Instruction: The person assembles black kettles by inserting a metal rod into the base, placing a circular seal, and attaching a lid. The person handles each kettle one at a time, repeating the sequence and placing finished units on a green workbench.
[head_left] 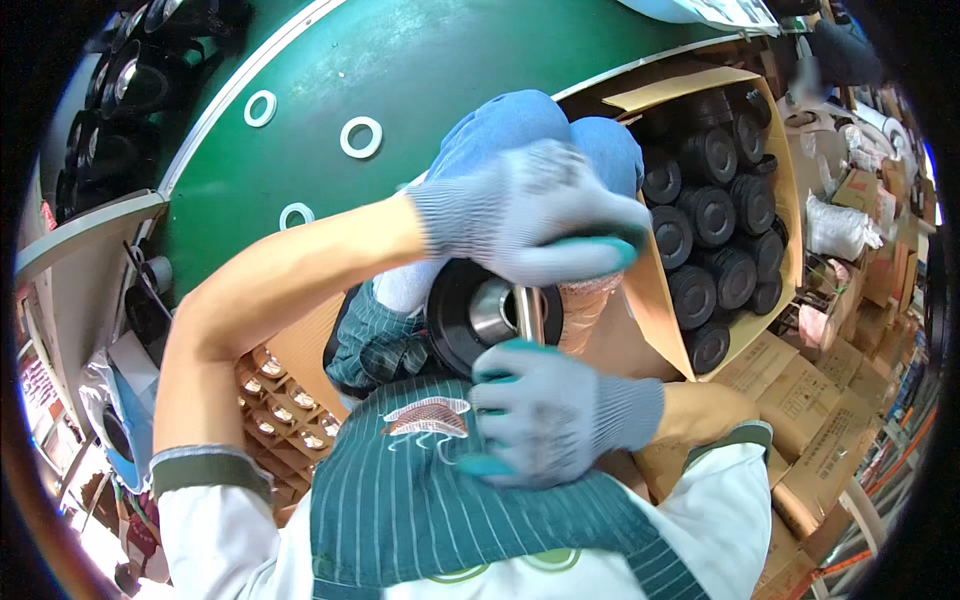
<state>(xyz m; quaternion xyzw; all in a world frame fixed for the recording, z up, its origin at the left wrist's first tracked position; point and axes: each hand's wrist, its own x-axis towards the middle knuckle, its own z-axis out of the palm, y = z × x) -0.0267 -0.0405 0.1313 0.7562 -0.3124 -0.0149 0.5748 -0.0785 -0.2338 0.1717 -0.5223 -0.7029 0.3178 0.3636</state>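
Observation:
Both my hands wear grey knit gloves with teal-coated palms. My right hand point(548, 412) is closed around the lower end of a shiny metal tube point(530, 312) in front of my apron. Beside the tube, a black round part point(455, 320) with a metal cup-like centre point(492, 310) rests at my lap. Whether the tube and the black part are joined, I cannot tell. My left hand point(535, 215) reaches across above them, blurred by motion, its fingers pointing right. The tube's upper end disappears beneath that hand, so whether my left fingers grip it is hidden.
Three pale rings point(361, 137) lie on the green table point(430, 60). An open carton point(650, 300) of black round parts stands at the right. A divided box point(290, 410) holding shiny pieces is at lower left. Black parts point(140, 80) crowd the far left; cardboard boxes point(820, 430) stack at right.

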